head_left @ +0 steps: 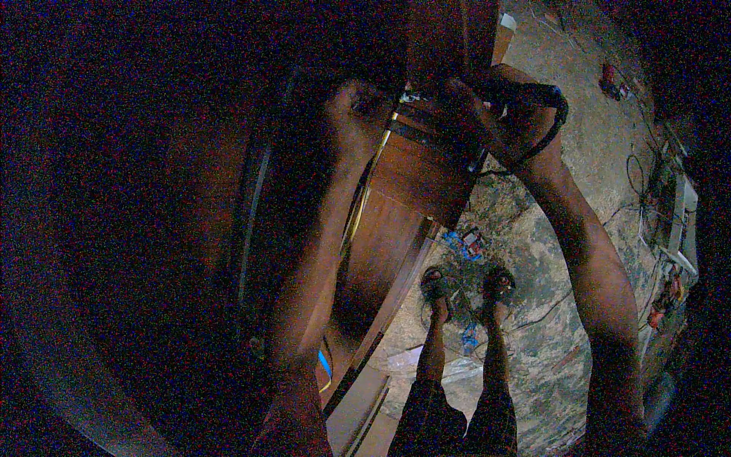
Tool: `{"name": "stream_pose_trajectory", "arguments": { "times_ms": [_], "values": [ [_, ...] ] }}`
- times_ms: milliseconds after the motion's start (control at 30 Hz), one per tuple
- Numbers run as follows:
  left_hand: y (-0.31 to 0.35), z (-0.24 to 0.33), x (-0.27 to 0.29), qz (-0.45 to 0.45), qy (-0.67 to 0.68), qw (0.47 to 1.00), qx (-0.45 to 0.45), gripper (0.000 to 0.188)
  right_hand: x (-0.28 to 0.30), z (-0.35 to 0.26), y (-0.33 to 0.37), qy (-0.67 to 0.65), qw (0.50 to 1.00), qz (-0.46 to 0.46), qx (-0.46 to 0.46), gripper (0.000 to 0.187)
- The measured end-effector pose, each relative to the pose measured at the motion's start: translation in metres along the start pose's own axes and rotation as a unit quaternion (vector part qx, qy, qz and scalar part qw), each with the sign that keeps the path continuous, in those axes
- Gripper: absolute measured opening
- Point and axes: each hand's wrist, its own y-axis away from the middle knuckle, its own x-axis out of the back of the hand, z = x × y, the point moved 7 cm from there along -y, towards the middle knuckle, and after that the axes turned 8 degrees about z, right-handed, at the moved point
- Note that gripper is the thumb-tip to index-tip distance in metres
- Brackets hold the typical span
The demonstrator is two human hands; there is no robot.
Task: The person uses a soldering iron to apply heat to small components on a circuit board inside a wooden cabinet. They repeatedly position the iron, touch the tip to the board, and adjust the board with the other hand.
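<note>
Listing contents, both hands at the far end of a wooden unit, light poor.

Item one: wooden unit [411, 171], brown, slanting up the middle of the view, a bright gold-coloured strip [356, 215] along its left edge. It stands between the two forearms, and its upper end lies between the hands.

Item two: handling notes, my judgement. I would have both hands share the control, one bracing the edge while the other does the fine work; press lightly to spare the wood, and bring more light before applying any force. The thick black loop [563, 114] near the right wrist is best held clear, so that it neither snags nor tugs.

Item three: left hand [352, 114], bent inward just beside the strip. Fingers lost in shadow; I cannot tell how far open they are, nor whether they grip or merely touch.

Item four: right hand [529, 129], angled in toward the unit's upper right side, the loop curving beside it. Fingers appear partly curled; I cannot tell what, if anything, lies within them
</note>
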Motion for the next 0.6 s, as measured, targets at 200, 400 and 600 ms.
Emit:
{"name": "stream_pose_trajectory", "arguments": {
  "times_ms": [200, 400, 600],
  "values": [
    [-0.003, 0.001, 0.002, 0.015, 0.065, 0.997, 0.031, 0.021, 0.002, -0.008, -0.002, -0.054, 0.997, 0.026, 0.049, 0.025],
    [-0.001, 0.014, 0.006, 0.022, -0.011, 0.999, -0.034, 0.023, 0.001, -0.001, 0.002, -0.014, 0.999, 0.016, -0.037, 0.025],
    [0.0, 0.013, 0.007, 0.04, -0.05, 0.998, -0.018, 0.018, 0.003, -0.003, 0.003, -0.043, 0.998, 0.043, 0.027, 0.025]
  ]
}}
